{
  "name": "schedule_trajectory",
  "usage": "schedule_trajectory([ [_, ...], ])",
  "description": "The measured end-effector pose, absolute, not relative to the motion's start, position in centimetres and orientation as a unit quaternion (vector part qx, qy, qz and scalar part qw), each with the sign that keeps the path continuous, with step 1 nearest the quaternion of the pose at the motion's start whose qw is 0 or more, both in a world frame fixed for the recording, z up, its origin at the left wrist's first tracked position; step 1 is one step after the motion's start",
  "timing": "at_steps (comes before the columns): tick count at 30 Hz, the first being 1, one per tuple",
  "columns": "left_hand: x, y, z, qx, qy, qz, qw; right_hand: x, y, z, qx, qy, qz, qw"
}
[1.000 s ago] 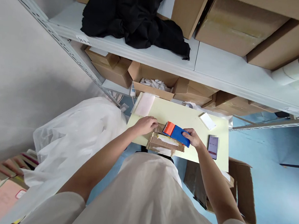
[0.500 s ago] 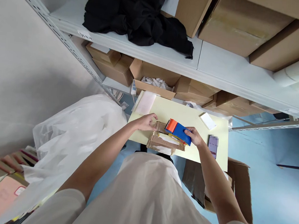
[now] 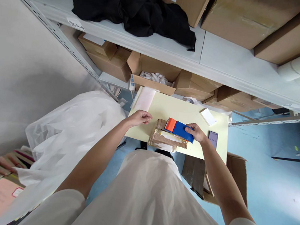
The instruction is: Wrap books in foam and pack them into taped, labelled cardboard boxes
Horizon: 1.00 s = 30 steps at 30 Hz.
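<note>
Head view: a cardboard parcel (image 3: 167,139) overhangs the table's (image 3: 183,112) near edge. The right hand (image 3: 196,132) grips the blue-and-orange tape dispenser (image 3: 178,129) on it; the left hand (image 3: 139,118), loosely curled, rests apart, so pressing could tip it off.

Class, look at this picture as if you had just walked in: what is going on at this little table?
A person stands over a pale yellow table. The right hand holds a blue and orange tape dispenser on top of a flat cardboard parcel. The left hand rests on the table just left of the parcel, apparently not touching it. A phone lies to the right.
</note>
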<state>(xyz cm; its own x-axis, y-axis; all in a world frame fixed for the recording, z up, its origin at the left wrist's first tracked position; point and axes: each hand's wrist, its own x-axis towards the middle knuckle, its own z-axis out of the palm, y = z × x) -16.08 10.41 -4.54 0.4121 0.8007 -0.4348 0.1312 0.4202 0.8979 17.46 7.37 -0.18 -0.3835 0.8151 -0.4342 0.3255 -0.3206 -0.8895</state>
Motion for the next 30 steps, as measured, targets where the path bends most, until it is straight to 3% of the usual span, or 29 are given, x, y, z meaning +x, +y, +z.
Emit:
schedule_trajectory([
  [16,-19.3,9.4,-5.6,0.500,0.573,0.179,0.625,17.5,7.3,3.5,-0.589,-0.645,0.485,0.054],
  [22,-19.8,9.3,-8.1,0.458,0.600,0.171,0.633,17.7,7.4,4.4,-0.628,-0.667,0.401,-0.020],
  [30,-17.6,9.4,-12.4,0.429,0.640,0.181,0.612,16.2,7.8,2.7,-0.623,-0.695,0.357,-0.047],
])
